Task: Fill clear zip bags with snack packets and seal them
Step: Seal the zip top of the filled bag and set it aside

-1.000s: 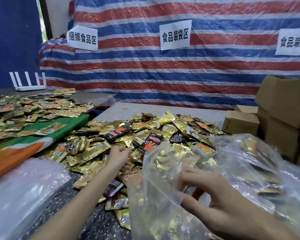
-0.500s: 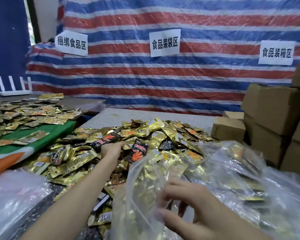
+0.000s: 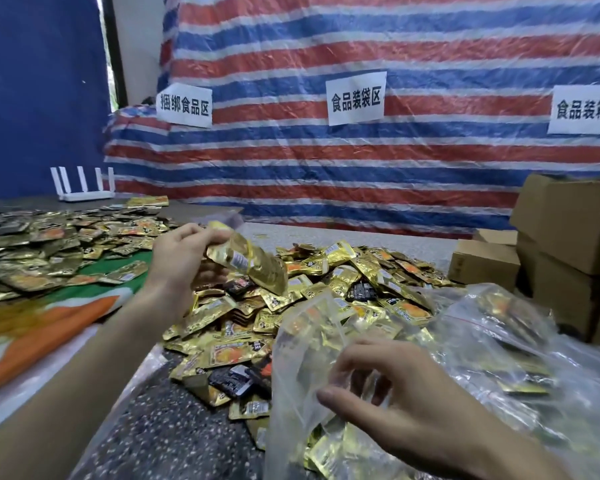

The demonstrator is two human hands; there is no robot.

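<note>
The heap of snack packets [image 3: 343, 289] lies beyond and between both hands. The clear zip bag [image 3: 302, 368], partly filled, stands at the right hand [image 3: 413, 403], whose curled fingers hold its mouth apart. The left hand [image 3: 177, 261] grips a gold bunch of packets [image 3: 250, 265] above the heap. It seems best to spread the mouth wide and feed the bunch in edge first. Cardboard boxes [image 3: 568, 230] sit beyond the right hand. Filled bags [image 3: 506, 344] crowd just right of it and could snag the film.

On tarp [image 3: 361, 161], three white signs: left sign [image 3: 184, 105] 捆绑食品区, middle sign [image 3: 355, 98] 食品装袋区, right sign [image 3: 586, 110] 食品装箱区, cut at the frame edge. Print on packets [image 3: 340, 261] too small to read.
</note>
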